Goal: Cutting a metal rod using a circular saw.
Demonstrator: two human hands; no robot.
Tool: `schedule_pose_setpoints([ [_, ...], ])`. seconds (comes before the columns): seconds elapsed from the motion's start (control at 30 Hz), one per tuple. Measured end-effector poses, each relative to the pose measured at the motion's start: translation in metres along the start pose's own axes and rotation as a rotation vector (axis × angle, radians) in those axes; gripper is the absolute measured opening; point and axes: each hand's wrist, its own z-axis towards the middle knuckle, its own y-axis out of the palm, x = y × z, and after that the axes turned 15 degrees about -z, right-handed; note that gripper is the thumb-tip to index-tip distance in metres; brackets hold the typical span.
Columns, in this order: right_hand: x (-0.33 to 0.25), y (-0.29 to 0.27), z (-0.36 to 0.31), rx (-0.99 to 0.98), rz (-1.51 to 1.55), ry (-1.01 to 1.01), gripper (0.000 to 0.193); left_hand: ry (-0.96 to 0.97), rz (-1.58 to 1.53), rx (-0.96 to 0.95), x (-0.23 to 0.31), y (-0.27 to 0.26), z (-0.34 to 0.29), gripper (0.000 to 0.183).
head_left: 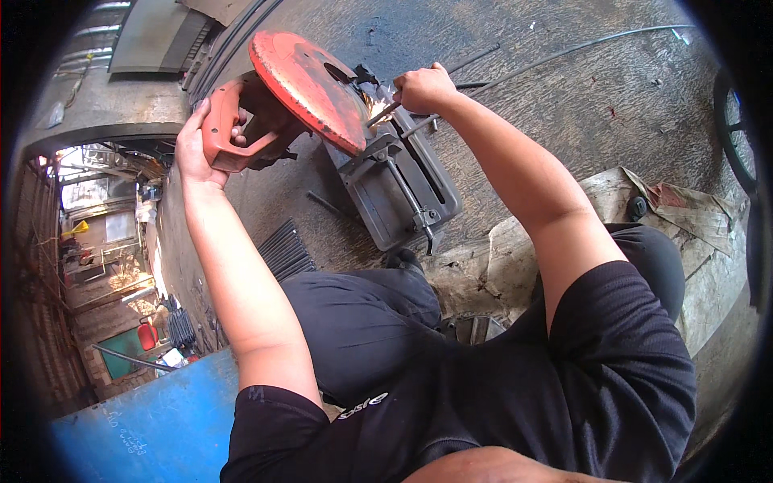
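A cut-off saw with a worn orange guard [298, 88] stands on the floor in front of me. My left hand [196, 153] is closed around its orange handle [219, 133]. Beneath the guard lies the grey saw base [370, 213], with a vise and its crank screw [411, 193]. A thin metal rod [385, 113] runs into the saw, and my right hand [427, 88] grips it from above. Bright sparks [375, 106] fly where the rod meets the guard's lower edge. The cutting disc's contact with the rod is mostly hidden by the guard.
Several short dark rods [287, 251] lie side by side on the floor left of my leg. A long thin rod [580, 50] stretches across the upper right. A stained sheet [483, 258] lies under me, a blue panel [153, 427] at lower left, a black wheel [725, 121] far right.
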Motion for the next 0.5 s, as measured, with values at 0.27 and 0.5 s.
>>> schedule_pose_setpoints([
  [0.27,-0.0006,-0.0015,0.0007,-0.022,-0.001,0.007,0.033,-0.010,-0.020,-0.016,0.0004,-0.0014,0.0010,0.043],
  [0.5,-0.0001,0.0003,0.0005,-0.020,0.001,0.007,0.034,-0.010,-0.033,-0.040,0.0001,-0.0006,-0.0005,0.044],
])
